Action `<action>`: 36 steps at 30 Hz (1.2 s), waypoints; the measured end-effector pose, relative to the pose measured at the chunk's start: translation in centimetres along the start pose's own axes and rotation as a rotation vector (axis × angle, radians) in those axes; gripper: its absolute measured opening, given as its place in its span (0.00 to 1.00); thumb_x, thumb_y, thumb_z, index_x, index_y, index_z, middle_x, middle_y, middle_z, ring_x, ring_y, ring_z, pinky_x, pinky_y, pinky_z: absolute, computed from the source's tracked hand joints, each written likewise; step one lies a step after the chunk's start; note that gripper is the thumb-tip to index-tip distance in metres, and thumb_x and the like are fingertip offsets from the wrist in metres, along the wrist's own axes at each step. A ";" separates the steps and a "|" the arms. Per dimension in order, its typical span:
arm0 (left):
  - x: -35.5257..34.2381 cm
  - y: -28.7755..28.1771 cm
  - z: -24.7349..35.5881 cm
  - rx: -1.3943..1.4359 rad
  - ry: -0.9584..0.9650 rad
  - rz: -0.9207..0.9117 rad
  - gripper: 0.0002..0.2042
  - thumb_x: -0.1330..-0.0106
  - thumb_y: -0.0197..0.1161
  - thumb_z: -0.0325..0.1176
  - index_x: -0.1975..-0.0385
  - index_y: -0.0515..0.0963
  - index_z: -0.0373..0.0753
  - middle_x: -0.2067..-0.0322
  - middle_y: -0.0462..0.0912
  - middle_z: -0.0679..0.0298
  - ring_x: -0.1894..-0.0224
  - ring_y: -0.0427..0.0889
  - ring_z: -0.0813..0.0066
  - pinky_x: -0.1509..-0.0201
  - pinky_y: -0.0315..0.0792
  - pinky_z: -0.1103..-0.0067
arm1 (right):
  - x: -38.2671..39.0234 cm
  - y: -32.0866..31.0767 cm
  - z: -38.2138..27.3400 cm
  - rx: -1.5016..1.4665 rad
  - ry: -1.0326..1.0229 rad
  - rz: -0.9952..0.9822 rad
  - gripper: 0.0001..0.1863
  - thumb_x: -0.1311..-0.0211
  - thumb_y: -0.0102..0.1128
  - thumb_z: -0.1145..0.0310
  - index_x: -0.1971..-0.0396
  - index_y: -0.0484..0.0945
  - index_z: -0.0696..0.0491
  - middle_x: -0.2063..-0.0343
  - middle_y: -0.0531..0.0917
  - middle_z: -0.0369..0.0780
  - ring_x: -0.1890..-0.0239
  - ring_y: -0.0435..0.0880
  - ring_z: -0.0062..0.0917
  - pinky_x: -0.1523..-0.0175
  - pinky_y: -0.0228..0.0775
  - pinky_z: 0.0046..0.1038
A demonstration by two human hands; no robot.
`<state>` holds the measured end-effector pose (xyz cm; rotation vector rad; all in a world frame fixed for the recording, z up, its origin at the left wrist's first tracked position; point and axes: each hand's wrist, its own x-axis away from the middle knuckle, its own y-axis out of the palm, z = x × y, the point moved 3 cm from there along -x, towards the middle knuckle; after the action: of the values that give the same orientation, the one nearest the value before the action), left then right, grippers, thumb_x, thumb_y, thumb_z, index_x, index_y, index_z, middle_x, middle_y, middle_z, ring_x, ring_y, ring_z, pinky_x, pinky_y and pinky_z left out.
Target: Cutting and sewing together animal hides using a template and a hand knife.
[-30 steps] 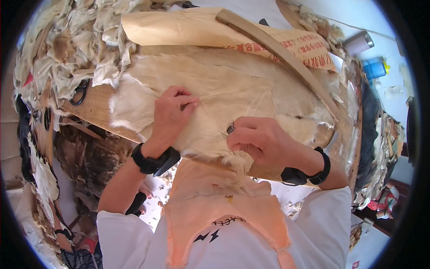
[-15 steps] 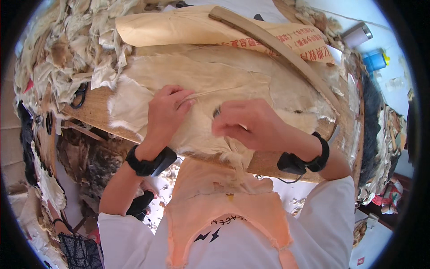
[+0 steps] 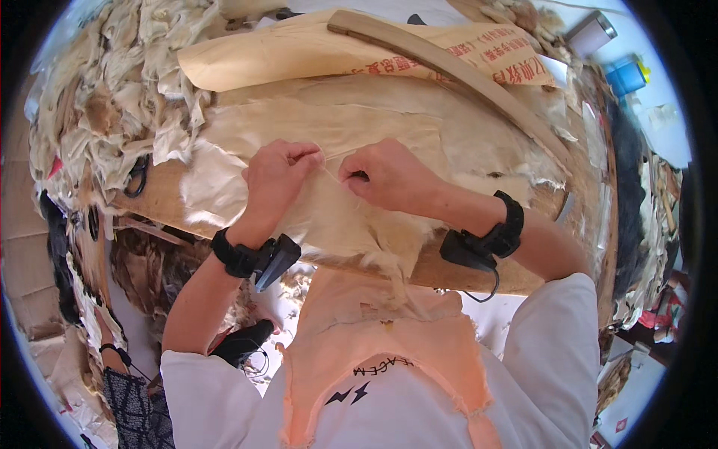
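Observation:
A pale, cream-coloured pelt [image 3: 359, 232] lies on the wooden board in front of me, with fur showing along its near edge. My left hand [image 3: 278, 179] is closed over it, thumb and fingertips pinching a fold of its skin. My right hand [image 3: 385, 176] is curled close by, its fingertips pressed together a short way right of the left fingertips. A thin pale line, perhaps a thread, runs between the two hands. Whatever the right fingers hold is too small or hidden to make out.
A long curved wooden strip [image 3: 441, 63] lies across a rolled tan paper sheet [image 3: 254, 63] at the back. Heaped pelts [image 3: 97, 112] fill the far left, near dark-handled scissors [image 3: 137, 176]. A blue container [image 3: 627, 76] and metal cup [image 3: 591, 32] stand far right. Another person's arm [image 3: 112, 355] shows lower left.
My right hand has moved up and slightly left, turning so that its fingers face the left hand. The left hand has tightened into a pinch. The dark item at the right fingers no longer shows.

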<state>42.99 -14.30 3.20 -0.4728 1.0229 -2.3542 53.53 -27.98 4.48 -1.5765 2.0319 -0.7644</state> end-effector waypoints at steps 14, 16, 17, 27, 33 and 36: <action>0.2 0.5 -1.0 -0.017 -0.004 0.018 0.07 0.47 0.62 0.38 0.73 0.81 0.43 0.73 0.79 0.64 0.66 0.78 0.66 0.60 0.66 0.70 | 3.6 -4.4 -7.0 -0.525 -0.213 -0.384 0.04 0.54 0.57 0.73 0.77 0.78 0.56 0.80 0.79 0.44 0.76 0.77 0.36 0.69 0.69 0.31; 0.3 0.3 -0.6 0.034 0.016 0.021 0.07 0.47 0.62 0.37 0.72 0.82 0.44 0.73 0.79 0.64 0.66 0.78 0.65 0.60 0.66 0.70 | 2.5 -3.8 -6.1 -0.303 -0.316 -0.277 0.04 0.54 0.57 0.72 0.77 0.79 0.56 0.80 0.79 0.44 0.78 0.77 0.33 0.70 0.69 0.28; 0.8 -0.4 0.4 -0.012 0.110 0.021 0.07 0.47 0.62 0.37 0.70 0.82 0.45 0.75 0.78 0.64 0.67 0.77 0.66 0.61 0.66 0.71 | 1.8 -3.4 -5.6 -0.300 -0.314 -0.273 0.04 0.54 0.57 0.72 0.77 0.79 0.56 0.80 0.79 0.44 0.78 0.77 0.33 0.70 0.69 0.28; 2.8 -1.1 1.3 -0.223 0.026 0.013 0.14 0.48 0.65 0.38 0.62 0.80 0.41 0.78 0.76 0.60 0.74 0.77 0.68 0.66 0.70 0.76 | -0.3 0.9 -0.1 0.015 -0.026 -0.072 0.07 0.56 0.59 0.73 0.74 0.81 0.56 0.78 0.80 0.44 0.76 0.79 0.36 0.68 0.70 0.29; 0.7 0.6 0.0 -0.045 -0.066 0.010 0.09 0.45 0.59 0.39 0.69 0.80 0.42 0.71 0.78 0.60 0.63 0.76 0.61 0.59 0.63 0.66 | 0.8 -0.5 0.4 0.050 0.035 -0.032 0.07 0.54 0.58 0.72 0.73 0.80 0.57 0.76 0.80 0.45 0.73 0.79 0.36 0.67 0.70 0.30; 0.2 1.3 -0.5 -0.134 -0.008 0.024 0.08 0.42 0.56 0.37 0.69 0.78 0.42 0.69 0.77 0.60 0.61 0.76 0.60 0.59 0.63 0.65 | 2.5 -1.8 0.9 0.062 0.033 0.032 0.07 0.53 0.58 0.73 0.73 0.80 0.56 0.76 0.80 0.43 0.74 0.79 0.35 0.68 0.69 0.30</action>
<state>43.00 -14.85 1.92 -0.5162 1.1806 -2.2703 54.80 -30.88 4.93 -1.5032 2.0314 -0.8381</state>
